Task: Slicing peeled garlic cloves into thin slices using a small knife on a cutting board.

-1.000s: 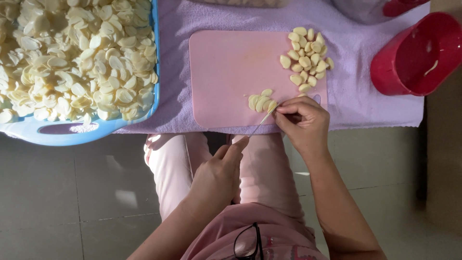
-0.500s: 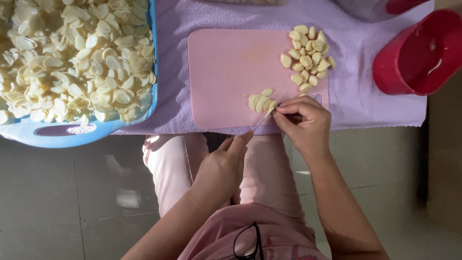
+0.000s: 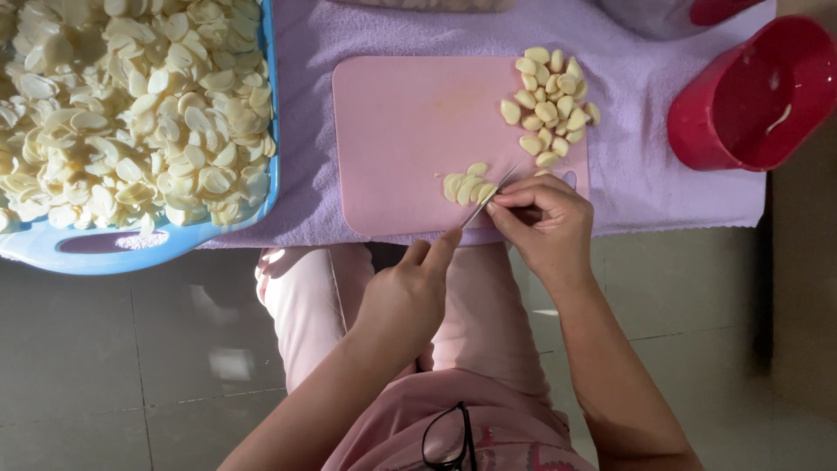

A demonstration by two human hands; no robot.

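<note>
Several pale, glossy garlic slices (image 3: 466,187) are lying near the front edge of a smooth pink cutting board (image 3: 410,131) — whole cloves (image 3: 549,103) are heaped at its far right corner. The right hand (image 3: 545,222) is pinching a thin knife (image 3: 490,196) beside the slices; the left hand (image 3: 408,292) is curling loosely, grasping nothing, just off the board's front edge. Lilac towelling (image 3: 645,174) is lying under the board, above a grey tiled floor.
</note>
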